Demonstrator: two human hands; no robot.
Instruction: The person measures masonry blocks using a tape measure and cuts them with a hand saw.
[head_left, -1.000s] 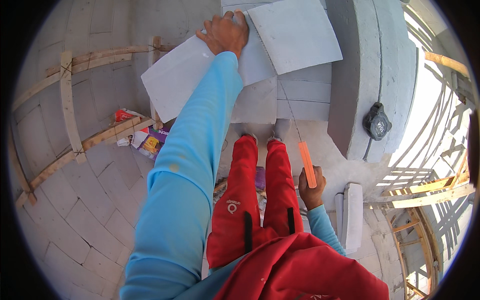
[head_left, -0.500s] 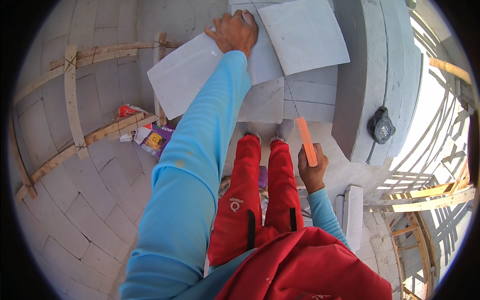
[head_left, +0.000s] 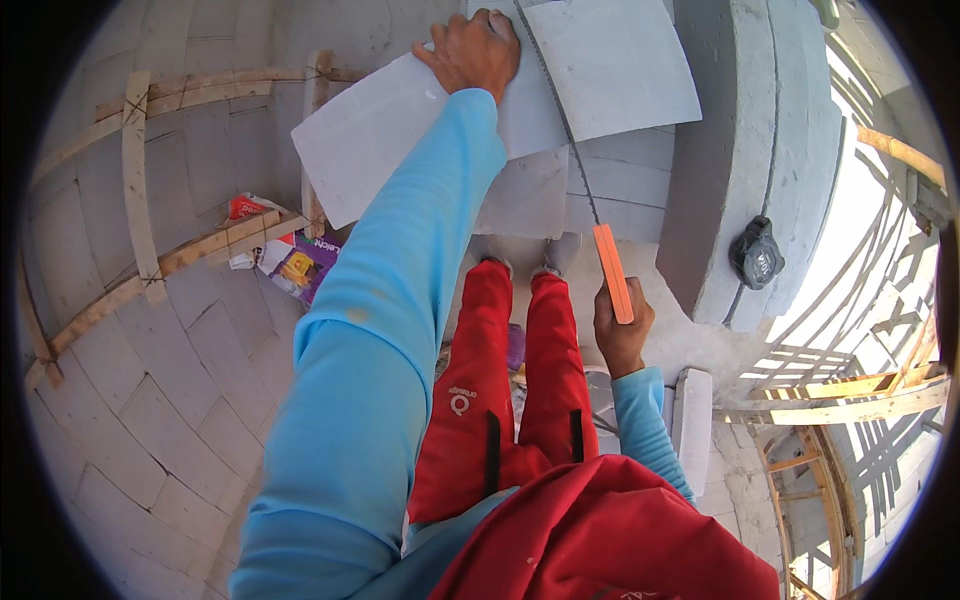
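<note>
My left hand [head_left: 470, 52] presses palm down on a pale grey block [head_left: 375, 135], its thumb spread to the side and its fingertips partly hidden. In my right hand [head_left: 625, 325] is a hand saw with an orange handle [head_left: 611, 272], gripped at the near end. The saw's thin dark toothed blade [head_left: 581, 172] runs away from me, along the line between the pale block and another light piece [head_left: 615, 65] to its right. Beneath them are more grey blocks [head_left: 620, 180].
A large grey block [head_left: 705, 170] stands at right, with a black round object [head_left: 757, 252] against it. Wooden strips [head_left: 140, 190] cross on the left, near a purple and red bag [head_left: 298, 262]. A white slab [head_left: 692, 425] stands right of my right forearm.
The view has shifted slightly. A little more of the saw blade's side shows. My left hand stays on the pale block, and my right hand keeps its hold on the saw.
</note>
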